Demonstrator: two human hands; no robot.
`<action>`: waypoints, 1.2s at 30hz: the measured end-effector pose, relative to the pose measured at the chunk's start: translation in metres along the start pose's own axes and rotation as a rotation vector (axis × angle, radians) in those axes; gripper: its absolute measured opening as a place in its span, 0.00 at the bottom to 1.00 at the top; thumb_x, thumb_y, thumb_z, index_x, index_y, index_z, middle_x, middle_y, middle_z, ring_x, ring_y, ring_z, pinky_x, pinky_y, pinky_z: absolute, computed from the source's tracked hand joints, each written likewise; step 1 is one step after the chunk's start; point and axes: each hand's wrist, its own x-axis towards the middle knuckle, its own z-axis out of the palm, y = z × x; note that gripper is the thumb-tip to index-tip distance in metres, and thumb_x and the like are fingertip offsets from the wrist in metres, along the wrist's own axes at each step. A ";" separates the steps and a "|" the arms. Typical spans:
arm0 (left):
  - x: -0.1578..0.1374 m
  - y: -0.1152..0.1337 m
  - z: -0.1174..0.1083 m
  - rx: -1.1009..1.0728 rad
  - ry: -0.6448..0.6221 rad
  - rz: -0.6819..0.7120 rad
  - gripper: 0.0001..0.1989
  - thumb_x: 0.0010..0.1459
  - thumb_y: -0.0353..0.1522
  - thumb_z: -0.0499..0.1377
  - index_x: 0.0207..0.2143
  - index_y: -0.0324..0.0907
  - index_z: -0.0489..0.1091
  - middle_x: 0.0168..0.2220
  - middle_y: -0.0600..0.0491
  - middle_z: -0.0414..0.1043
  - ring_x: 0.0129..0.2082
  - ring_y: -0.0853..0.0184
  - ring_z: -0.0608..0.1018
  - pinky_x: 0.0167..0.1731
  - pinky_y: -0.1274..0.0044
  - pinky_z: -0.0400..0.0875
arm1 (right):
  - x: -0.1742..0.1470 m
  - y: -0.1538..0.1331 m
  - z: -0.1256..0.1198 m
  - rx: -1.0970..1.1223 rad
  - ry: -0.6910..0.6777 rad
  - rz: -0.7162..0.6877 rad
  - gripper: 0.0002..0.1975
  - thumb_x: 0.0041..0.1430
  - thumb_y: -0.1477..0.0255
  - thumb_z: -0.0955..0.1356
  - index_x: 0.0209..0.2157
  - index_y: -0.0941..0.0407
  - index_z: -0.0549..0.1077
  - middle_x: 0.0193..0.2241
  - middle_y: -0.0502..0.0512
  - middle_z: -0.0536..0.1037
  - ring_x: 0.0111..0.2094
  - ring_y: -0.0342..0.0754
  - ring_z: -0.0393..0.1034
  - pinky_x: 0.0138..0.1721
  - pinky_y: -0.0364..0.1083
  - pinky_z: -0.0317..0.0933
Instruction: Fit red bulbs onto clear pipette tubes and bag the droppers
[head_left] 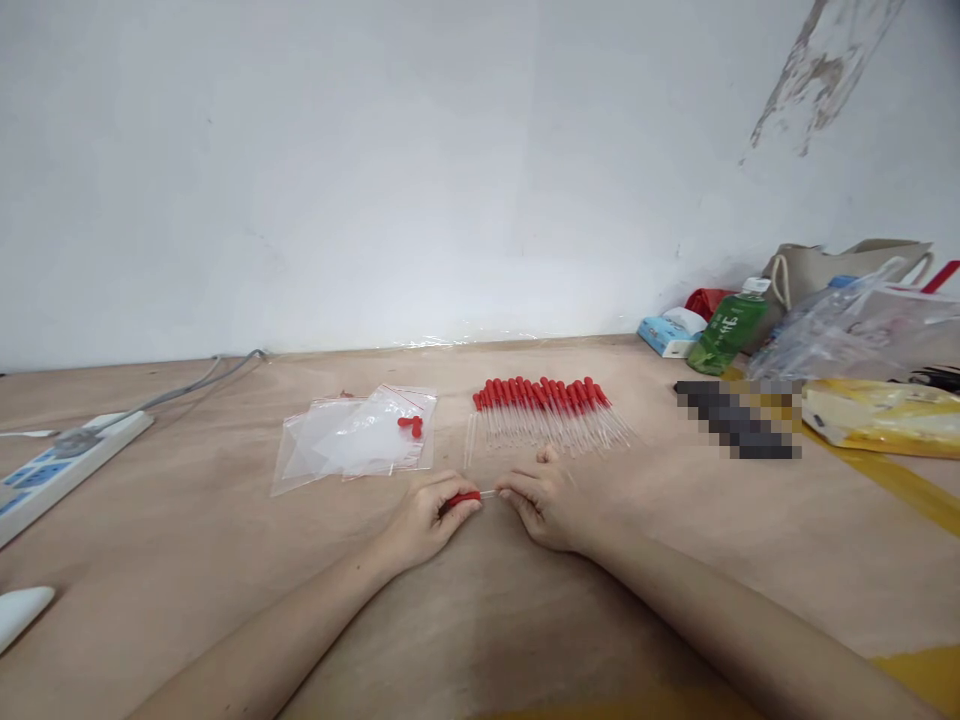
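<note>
My left hand point(427, 518) pinches a red rubber bulb point(466, 497), which lies partly under its fingers. From the bulb's right end a thin clear tube point(488, 494) runs to my right hand point(546, 503), whose fingers are closed on it. Whether the tube sits inside the bulb or only touches it, I cannot tell. Just beyond my hands lies a row of droppers point(540, 395) with red bulbs pointing away and clear stems toward me. One or two bare clear tubes point(470, 440) lie at the row's left end. A few loose red bulbs point(411, 427) rest on clear zip bags point(322, 440).
A white power strip point(82, 470) with a grey cable lies at the left. On the right are a tissue pack point(667, 335), a green bottle point(727, 330), plastic bags point(855, 320), a yellow-and-white packet point(885, 415) and a blurred-out dark object point(742, 420). A wall backs the table.
</note>
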 end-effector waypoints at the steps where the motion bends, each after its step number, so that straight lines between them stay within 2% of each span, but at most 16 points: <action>1: 0.000 0.000 0.000 0.007 -0.001 0.011 0.09 0.59 0.34 0.51 0.33 0.41 0.70 0.29 0.53 0.70 0.28 0.71 0.71 0.29 0.80 0.64 | 0.000 -0.001 0.000 0.003 -0.013 0.002 0.10 0.57 0.76 0.59 0.32 0.57 0.71 0.24 0.50 0.74 0.23 0.40 0.60 0.33 0.46 0.44; 8: 0.001 -0.002 0.001 0.032 -0.018 0.056 0.09 0.59 0.33 0.50 0.34 0.40 0.69 0.30 0.52 0.69 0.30 0.70 0.70 0.30 0.79 0.64 | 0.003 -0.006 -0.002 0.020 -0.097 0.032 0.10 0.57 0.76 0.59 0.32 0.57 0.72 0.25 0.52 0.73 0.26 0.42 0.62 0.32 0.45 0.46; 12: 0.005 -0.006 -0.001 0.074 0.056 0.061 0.09 0.59 0.32 0.50 0.37 0.42 0.69 0.32 0.51 0.69 0.32 0.69 0.71 0.33 0.77 0.66 | 0.005 -0.009 -0.001 0.017 -0.076 0.111 0.12 0.59 0.75 0.58 0.34 0.57 0.71 0.29 0.53 0.74 0.30 0.44 0.64 0.34 0.45 0.49; 17: 0.005 -0.019 -0.004 0.215 0.176 0.065 0.11 0.57 0.33 0.53 0.42 0.43 0.68 0.36 0.50 0.68 0.37 0.65 0.70 0.38 0.72 0.66 | 0.003 -0.009 -0.003 0.002 -0.038 0.134 0.09 0.57 0.75 0.60 0.34 0.56 0.71 0.31 0.53 0.74 0.34 0.46 0.66 0.37 0.46 0.51; 20: 0.004 -0.026 -0.008 0.314 0.223 0.040 0.12 0.56 0.33 0.54 0.44 0.43 0.67 0.38 0.49 0.67 0.40 0.63 0.69 0.41 0.70 0.64 | 0.001 -0.001 -0.002 0.057 0.041 0.283 0.08 0.55 0.75 0.61 0.32 0.56 0.71 0.30 0.52 0.75 0.34 0.46 0.66 0.38 0.46 0.53; 24: 0.006 -0.028 -0.010 0.404 0.183 0.040 0.11 0.56 0.32 0.53 0.42 0.44 0.68 0.41 0.49 0.66 0.42 0.62 0.68 0.43 0.68 0.62 | 0.010 0.025 0.006 0.279 0.082 0.616 0.08 0.54 0.71 0.61 0.31 0.57 0.70 0.26 0.52 0.75 0.28 0.43 0.68 0.30 0.42 0.57; 26: 0.006 -0.027 -0.009 0.436 0.174 0.039 0.10 0.56 0.33 0.53 0.40 0.44 0.69 0.41 0.49 0.66 0.42 0.62 0.67 0.43 0.67 0.61 | 0.021 0.038 0.009 0.321 0.081 0.747 0.09 0.53 0.69 0.62 0.27 0.58 0.70 0.25 0.53 0.75 0.26 0.44 0.68 0.27 0.41 0.57; 30: 0.006 -0.025 -0.008 0.445 0.166 0.035 0.08 0.57 0.32 0.52 0.36 0.44 0.70 0.39 0.50 0.67 0.41 0.62 0.67 0.42 0.68 0.60 | 0.056 0.046 0.013 0.173 0.088 0.854 0.09 0.49 0.68 0.62 0.22 0.57 0.71 0.24 0.54 0.76 0.29 0.46 0.69 0.29 0.42 0.57; 36: 0.004 -0.026 -0.010 0.428 0.172 0.032 0.08 0.57 0.31 0.52 0.34 0.43 0.70 0.37 0.51 0.68 0.39 0.64 0.68 0.41 0.69 0.60 | 0.095 0.032 0.030 -0.071 -0.047 0.955 0.12 0.50 0.67 0.61 0.26 0.55 0.75 0.29 0.58 0.77 0.34 0.52 0.71 0.32 0.45 0.58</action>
